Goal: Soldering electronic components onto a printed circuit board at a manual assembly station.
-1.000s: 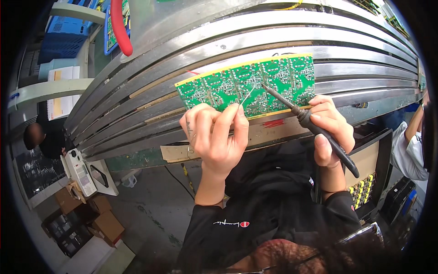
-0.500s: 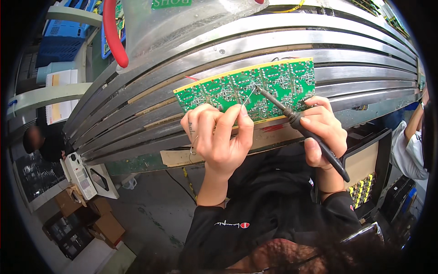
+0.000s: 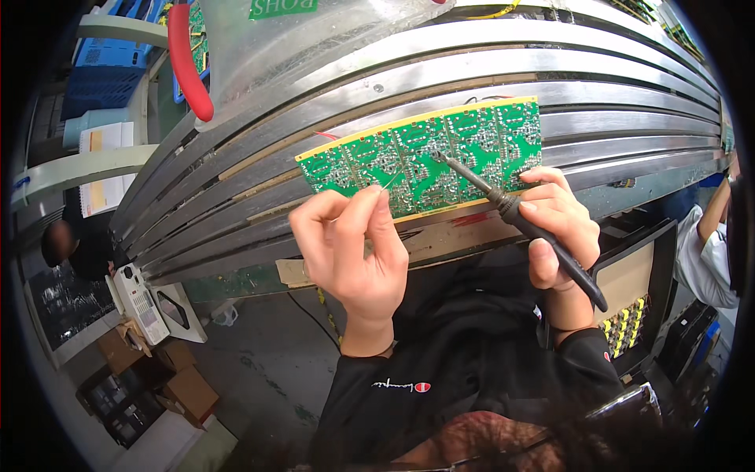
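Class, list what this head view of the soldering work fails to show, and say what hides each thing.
- Lower edge of the green circuit board: covered by the left hand.
- Solder wire at the left fingertips: too thin to trace.
- Soldering iron grip: wrapped by the right hand.
- Tiny board parts: too small.
- Person's sleeve, right rim: cut off.

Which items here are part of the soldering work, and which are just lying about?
In use:
- green circuit board
- soldering iron in right hand
- thin solder wire pinched in left hand
- metal rails carrying the board

Lying about:
- red hose
- blue crate
- cardboard boxes on floor
- tray of yellow parts
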The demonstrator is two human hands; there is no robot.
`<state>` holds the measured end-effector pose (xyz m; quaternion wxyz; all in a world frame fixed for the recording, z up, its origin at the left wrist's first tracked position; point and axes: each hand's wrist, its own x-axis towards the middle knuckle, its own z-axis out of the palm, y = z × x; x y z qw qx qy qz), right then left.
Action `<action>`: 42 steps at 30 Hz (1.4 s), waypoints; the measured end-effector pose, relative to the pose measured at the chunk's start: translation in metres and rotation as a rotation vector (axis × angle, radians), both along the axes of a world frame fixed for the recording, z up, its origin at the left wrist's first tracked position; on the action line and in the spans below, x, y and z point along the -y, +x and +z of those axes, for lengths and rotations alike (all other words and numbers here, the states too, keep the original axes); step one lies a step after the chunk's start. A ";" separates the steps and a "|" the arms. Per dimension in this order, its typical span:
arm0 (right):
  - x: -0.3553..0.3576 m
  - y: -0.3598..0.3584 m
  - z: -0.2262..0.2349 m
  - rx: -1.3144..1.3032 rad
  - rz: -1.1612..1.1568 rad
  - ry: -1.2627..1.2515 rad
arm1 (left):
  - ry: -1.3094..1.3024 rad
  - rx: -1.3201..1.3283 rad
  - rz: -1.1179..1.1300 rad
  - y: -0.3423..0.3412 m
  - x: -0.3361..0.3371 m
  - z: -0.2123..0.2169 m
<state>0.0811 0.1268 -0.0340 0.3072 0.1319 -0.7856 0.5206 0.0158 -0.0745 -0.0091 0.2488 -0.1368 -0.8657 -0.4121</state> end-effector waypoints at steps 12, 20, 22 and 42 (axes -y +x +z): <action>0.000 -0.010 0.002 -0.016 -0.002 -0.146 | -0.165 -0.171 -0.098 -0.021 0.007 -0.012; -0.003 -0.016 -0.002 -0.025 -0.037 -0.057 | -0.078 -0.181 -0.053 -0.021 0.008 -0.017; -0.005 -0.016 -0.008 -0.052 -0.085 -0.084 | -0.095 -0.191 -0.058 -0.021 0.008 -0.018; -0.014 -0.008 -0.020 -0.046 -0.003 -0.234 | -0.156 -0.183 -0.147 -0.013 -0.015 -0.016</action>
